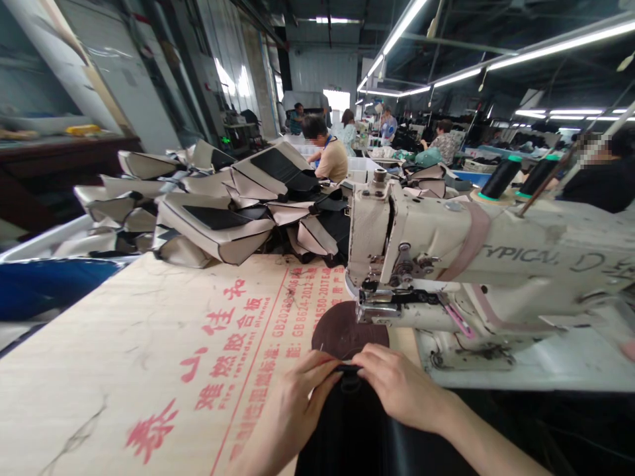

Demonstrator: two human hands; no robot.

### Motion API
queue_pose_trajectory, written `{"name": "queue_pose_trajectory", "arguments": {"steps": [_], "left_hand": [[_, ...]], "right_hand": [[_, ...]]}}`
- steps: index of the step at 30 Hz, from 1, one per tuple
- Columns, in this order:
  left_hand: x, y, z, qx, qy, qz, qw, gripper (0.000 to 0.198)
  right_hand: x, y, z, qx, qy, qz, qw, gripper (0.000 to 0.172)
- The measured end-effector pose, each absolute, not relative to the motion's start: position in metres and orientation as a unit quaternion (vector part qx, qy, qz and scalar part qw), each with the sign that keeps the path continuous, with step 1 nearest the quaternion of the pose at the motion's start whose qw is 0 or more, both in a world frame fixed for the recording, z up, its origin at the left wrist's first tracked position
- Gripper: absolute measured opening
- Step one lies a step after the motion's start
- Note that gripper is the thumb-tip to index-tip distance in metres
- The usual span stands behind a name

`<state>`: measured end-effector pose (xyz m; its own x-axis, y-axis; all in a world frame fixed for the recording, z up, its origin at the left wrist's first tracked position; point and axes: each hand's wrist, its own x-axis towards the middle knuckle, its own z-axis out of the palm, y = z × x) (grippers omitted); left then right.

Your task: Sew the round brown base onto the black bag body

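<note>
My left hand (302, 390) and my right hand (397, 383) meet at the near edge of the table, both pinching the top of a black fabric piece (354, 430) that hangs toward me. The fingertips touch at its folded edge. Just beyond them lies a dark brown round leather piece (342, 330), in front of the needle area of a cream sewing machine (446, 258). The machine's arm runs off to the right.
A plywood tabletop (149, 357) with red printed characters spreads to the left. A heap of beige-and-black sewn covers (223, 211) lies at its far side. Two black thread cones (501, 177) stand behind the machine. Other people sit at work further back.
</note>
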<state>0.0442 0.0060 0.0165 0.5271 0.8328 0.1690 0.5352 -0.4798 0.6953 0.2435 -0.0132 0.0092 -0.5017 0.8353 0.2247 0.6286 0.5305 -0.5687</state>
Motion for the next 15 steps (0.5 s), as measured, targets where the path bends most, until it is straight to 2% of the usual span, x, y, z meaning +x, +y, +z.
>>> {"name": "queue_pose_trajectory", "arguments": {"steps": [7, 13, 15], "left_hand": [[0.044, 0.002, 0.006, 0.776, 0.471, 0.273, 0.319, 0.025], [0.012, -0.024, -0.018, 0.674, 0.497, 0.260, 0.481, 0.048], [0.006, -0.033, -0.022, 0.646, 0.513, 0.268, 0.498, 0.049]], "right_hand": [[0.240, -0.013, 0.008, -0.446, -0.827, 0.240, 0.245, 0.017], [0.242, -0.020, 0.005, -0.447, -0.843, 0.164, 0.251, 0.015], [0.242, -0.021, 0.004, -0.443, -0.846, 0.156, 0.252, 0.015]]}}
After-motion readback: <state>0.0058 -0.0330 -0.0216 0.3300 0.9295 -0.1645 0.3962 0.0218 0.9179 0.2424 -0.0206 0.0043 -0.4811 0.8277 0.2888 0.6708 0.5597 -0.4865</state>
